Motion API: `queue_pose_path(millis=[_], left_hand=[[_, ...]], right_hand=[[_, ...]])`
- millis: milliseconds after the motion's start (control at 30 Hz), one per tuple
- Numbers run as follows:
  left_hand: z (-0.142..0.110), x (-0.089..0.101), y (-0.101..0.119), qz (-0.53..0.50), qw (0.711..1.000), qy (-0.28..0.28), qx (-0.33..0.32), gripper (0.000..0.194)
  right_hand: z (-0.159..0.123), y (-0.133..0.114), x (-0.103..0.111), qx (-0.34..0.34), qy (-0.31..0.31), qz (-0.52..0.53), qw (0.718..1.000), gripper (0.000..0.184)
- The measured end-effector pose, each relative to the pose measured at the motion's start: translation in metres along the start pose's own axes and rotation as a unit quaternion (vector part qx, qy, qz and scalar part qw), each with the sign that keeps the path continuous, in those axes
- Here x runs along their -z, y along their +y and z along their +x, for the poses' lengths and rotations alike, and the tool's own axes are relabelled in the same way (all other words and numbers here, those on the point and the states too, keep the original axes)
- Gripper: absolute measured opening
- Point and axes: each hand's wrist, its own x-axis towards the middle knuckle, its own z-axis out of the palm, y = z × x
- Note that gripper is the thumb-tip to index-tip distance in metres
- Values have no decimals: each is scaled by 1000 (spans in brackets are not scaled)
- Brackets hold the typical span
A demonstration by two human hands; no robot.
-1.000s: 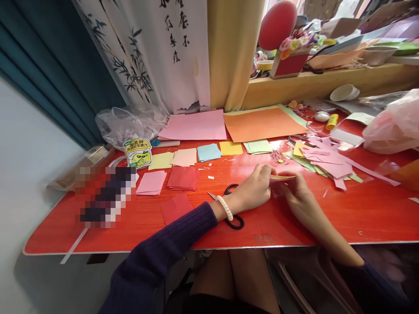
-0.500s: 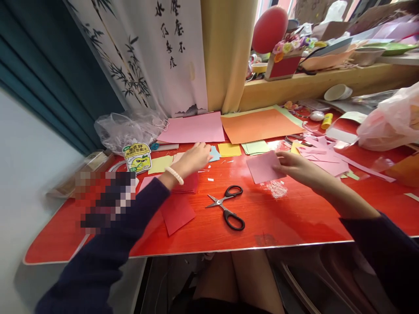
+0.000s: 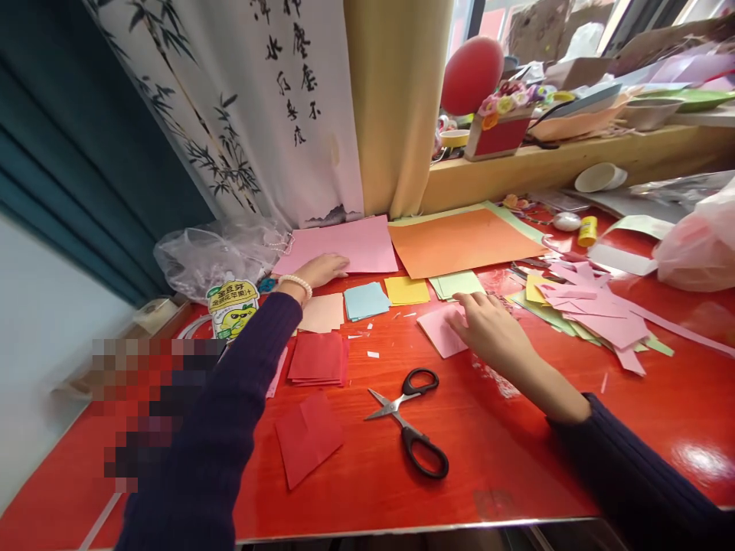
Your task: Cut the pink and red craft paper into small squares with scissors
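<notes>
My left hand [image 3: 320,270] reaches far across the red table [image 3: 517,459] and lies flat, fingers stretched, on the near edge of a large pink sheet [image 3: 350,241]. My right hand [image 3: 487,325] rests palm down with fingers apart on a small pink paper square [image 3: 437,330]. Black-handled scissors [image 3: 410,421] lie open on the table, nearer to me than both hands. Small stacks of paper squares lie between the hands: peach [image 3: 321,312], light blue [image 3: 366,300], yellow [image 3: 406,290] and light green [image 3: 456,284].
A large orange sheet [image 3: 465,241] lies at the back, a red stack [image 3: 318,357] and a loose red piece [image 3: 307,436] at the left. Pink and green offcuts [image 3: 597,310] pile up at right. A clear plastic bag [image 3: 212,252] sits at back left, a cluttered wooden shelf [image 3: 574,145] behind.
My left hand went from beside the right hand out to the paper stacks, then further back onto the big pink sheet. My right hand laid the small pink square flat on the table.
</notes>
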Motion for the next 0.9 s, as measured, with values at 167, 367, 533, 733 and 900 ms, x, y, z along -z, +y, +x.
queue_pose_path(millis=[167,367,533,733,900], left_hand=[[9,5,-22,-44,999,0,-19,27],[11,2,-35,-51,989,114,84,30],[18,-9,-45,-70,974,163,143,29],[21,-15,-48,-93,964,187,167,23],[20,-4,-44,-105,962,184,175,23]], right_hand=[[0,-6,-2,29,-5,3,1000,31],[1,-8,3,35,-1,39,999,26],[0,-12,2,32,-21,51,998,24],[-3,-15,-1,43,-32,77,996,21],[-2,-16,2,47,-12,91,995,18]])
